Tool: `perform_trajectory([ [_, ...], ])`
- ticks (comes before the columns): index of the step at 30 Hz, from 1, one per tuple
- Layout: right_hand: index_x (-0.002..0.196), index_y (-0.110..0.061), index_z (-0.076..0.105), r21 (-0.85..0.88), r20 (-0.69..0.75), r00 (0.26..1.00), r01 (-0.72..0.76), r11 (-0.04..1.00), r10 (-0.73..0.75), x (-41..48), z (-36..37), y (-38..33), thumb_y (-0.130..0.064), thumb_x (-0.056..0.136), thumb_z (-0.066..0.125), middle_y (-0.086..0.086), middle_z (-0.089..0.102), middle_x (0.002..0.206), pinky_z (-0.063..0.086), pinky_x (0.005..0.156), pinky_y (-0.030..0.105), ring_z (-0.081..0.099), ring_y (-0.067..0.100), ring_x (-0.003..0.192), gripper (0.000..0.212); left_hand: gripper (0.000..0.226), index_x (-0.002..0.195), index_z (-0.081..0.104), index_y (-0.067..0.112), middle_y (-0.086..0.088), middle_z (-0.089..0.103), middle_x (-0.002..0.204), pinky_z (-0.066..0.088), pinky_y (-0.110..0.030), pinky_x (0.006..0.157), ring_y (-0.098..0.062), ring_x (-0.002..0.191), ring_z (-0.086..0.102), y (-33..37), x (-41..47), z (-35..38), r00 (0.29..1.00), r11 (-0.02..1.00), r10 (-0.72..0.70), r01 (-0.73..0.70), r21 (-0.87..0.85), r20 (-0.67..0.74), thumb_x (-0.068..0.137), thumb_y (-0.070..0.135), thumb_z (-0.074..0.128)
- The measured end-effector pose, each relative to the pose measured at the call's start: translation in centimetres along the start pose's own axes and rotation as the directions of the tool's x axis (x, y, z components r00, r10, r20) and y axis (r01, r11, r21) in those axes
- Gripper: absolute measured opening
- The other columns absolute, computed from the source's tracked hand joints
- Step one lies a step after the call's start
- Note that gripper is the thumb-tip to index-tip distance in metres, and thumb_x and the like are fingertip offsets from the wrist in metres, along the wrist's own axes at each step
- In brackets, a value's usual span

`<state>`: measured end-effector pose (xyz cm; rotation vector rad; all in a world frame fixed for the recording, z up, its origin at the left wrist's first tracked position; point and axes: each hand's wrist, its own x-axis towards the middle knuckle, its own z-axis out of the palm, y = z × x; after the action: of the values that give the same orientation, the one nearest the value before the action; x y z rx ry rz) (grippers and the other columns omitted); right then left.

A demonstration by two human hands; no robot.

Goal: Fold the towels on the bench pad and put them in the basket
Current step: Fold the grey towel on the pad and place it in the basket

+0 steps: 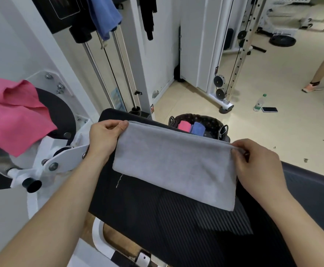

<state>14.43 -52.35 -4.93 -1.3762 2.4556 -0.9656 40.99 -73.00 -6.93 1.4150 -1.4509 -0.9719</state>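
Observation:
A grey towel (pixel 173 164), folded double, hangs over the black ribbed bench pad (pixel 176 224). My left hand (pixel 103 137) pinches its top left corner and my right hand (pixel 253 160) pinches its top right corner, so the top edge is stretched between them. Beyond the pad, on the floor, stands a dark patterned basket (pixel 213 124) with a folded pink towel (pixel 184 125) and a folded blue towel (pixel 198 128) inside. A loose pink towel (pixel 16 116) lies draped over the machine at the left.
White gym machine parts (pixel 65 162) and steel guide rods (pixel 97 70) stand to the left and behind. A blue cloth (pixel 105 16) hangs above. On the tan floor at right lie a water bottle (pixel 259 103) and a phone (pixel 269 109). Another person's legs (pixel 323 74) are at the far right.

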Motion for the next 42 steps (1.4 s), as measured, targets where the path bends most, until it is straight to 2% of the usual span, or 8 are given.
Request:
perform_trajectory([
  [7,0.1,-0.015,0.064,-0.137,-0.006,1.0,0.024,0.99,-0.025,0.9,0.4,0.5,-0.018,0.092,0.052,0.006,0.06,0.097,0.033,0.065,0.033,0.048,0.023,0.077,0.015,0.007,0.089,0.075,0.023,0.008,0.072,0.085,0.051,-0.021,0.075,-0.002,0.081,0.065,-0.2,0.6,0.9,1.0,0.997,0.029,-0.03,0.065,0.001,0.084,0.028,0.074],
  [18,0.104,-0.02,0.067,-0.116,0.099,0.995,-0.005,0.993,0.016,2.1,-0.8,0.1,-0.02,0.09,0.059,0.002,0.069,0.101,0.043,0.076,0.034,0.061,0.028,0.093,0.016,0.018,0.096,0.073,0.027,0.004,0.068,0.093,0.052,-0.031,0.081,-0.012,0.084,0.061,-1.2,2.2,1.5,0.984,0.941,0.177,-0.179,0.287,0.034,0.082,0.037,0.073],
  [24,0.096,-0.023,0.073,-0.077,0.305,0.95,-0.041,0.996,0.062,3.3,-2.1,0.3,-0.026,0.089,0.063,-0.002,0.069,0.089,0.043,0.071,0.031,0.06,0.018,0.074,0.013,0.025,0.115,0.07,0.027,0.004,0.056,0.119,0.041,-0.027,0.097,-0.012,0.106,0.052,-0.9,2.2,0.5,0.939,0.87,0.223,-0.313,0.381,0.263,0.091,0.027,0.064],
  [31,0.077,-0.021,0.065,-0.143,0.422,0.904,-0.009,0.99,0.069,4.5,-2.5,-0.5,-0.015,0.078,0.07,0.001,0.067,0.074,0.044,0.066,0.031,0.061,0.022,0.077,0.008,0.011,0.089,0.064,0.027,0.009,0.063,0.098,0.042,-0.023,0.084,-0.01,0.097,0.055,0.4,1.1,0.6,0.94,0.834,0.231,-0.325,0.446,0.253,0.084,0.019,0.071],
  [34,0.078,-0.014,0.064,-0.048,0.476,0.873,-0.092,0.995,0.103,5.1,-2.5,-0.9,-0.006,0.079,0.065,0.007,0.068,0.058,0.043,0.052,0.026,0.058,0.017,0.053,0.008,0.021,0.105,0.069,0.027,0.01,0.065,0.102,0.042,-0.018,0.086,-0.007,0.099,0.057,0.4,1.1,0.3,0.942,0.865,0.19,-0.294,0.408,0.276,0.086,0.018,0.069],
  [37,0.088,-0.006,0.062,0.128,0.538,0.831,-0.247,0.96,0.142,5.9,-2.7,-1.7,0.0,0.085,0.062,0.016,0.069,0.068,0.05,0.044,0.022,0.067,0.016,0.052,0.006,0.018,0.102,0.072,0.026,0.008,0.065,0.102,0.045,-0.027,0.092,-0.009,0.099,0.058,0.3,0.8,-0.6,0.949,0.879,0.181,-0.274,0.39,0.259,0.089,0.016,0.065],
  [40,0.086,-0.003,0.063,0.25,0.517,0.851,-0.255,0.934,0.094,6.9,-2.8,-3.1,0.003,0.085,0.062,0.023,0.07,0.076,0.061,0.063,0.035,0.072,0.028,0.065,0.007,0.021,0.091,0.069,0.026,0.013,0.065,0.09,0.045,-0.019,0.079,-0.001,0.086,0.058,0.2,-0.4,-2.4,0.974,0.931,0.145,-0.193,0.309,0.173,0.09,0.008,0.06],
  [42,0.083,-0.005,0.066,0.291,0.426,0.905,-0.125,0.949,-0.011,7.7,-2.7,-4.7,0.002,0.082,0.062,0.018,0.07,0.075,0.061,0.071,0.044,0.071,0.029,0.067,0.008,0.029,0.084,0.067,0.031,0.018,0.066,0.085,0.048,-0.024,0.079,-0.005,0.086,0.059,0.2,-1.3,-4.1,0.986,0.958,0.147,-0.161,0.237,0.078,0.088,0.004,0.058],
])
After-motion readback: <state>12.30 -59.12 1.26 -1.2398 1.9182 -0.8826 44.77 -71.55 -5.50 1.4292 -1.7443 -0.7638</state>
